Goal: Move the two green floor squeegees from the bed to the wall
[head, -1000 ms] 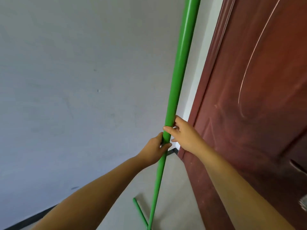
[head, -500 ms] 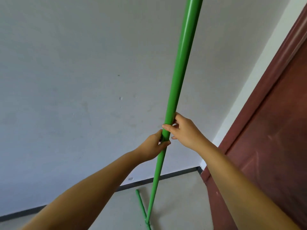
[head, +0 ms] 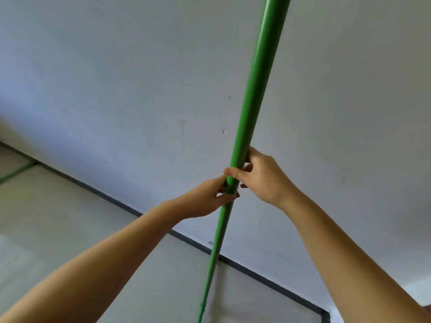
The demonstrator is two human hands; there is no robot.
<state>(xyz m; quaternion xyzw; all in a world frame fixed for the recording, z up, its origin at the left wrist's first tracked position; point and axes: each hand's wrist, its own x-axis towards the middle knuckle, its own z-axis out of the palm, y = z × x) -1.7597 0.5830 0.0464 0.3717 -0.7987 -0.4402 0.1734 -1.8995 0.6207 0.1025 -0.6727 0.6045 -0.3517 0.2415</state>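
Observation:
A green floor squeegee pole (head: 256, 78) stands nearly upright in front of the pale wall (head: 116, 78), running from the top edge down to the bottom of the frame. My left hand (head: 210, 199) grips it where the thick upper tube meets the thinner lower tube. Just above, my right hand (head: 261, 178) holds the thick tube with fingers and thumb around it. The squeegee's head is out of view below the frame. At the far left a green strip (head: 16, 172) lies on the floor; I cannot tell whether it belongs to the second squeegee.
A dark skirting line (head: 130, 208) runs along the foot of the wall, meeting a corner at the lower right (head: 324, 317). Pale floor tiles (head: 58, 217) spread to the left. A sliver of reddish door shows at the far right edge (head: 428, 314).
My view has swung left: the red door has slid out of frame and more floor and skirting show. Both hands keep the same grip on the pole. The squeegee head has dropped out of view.

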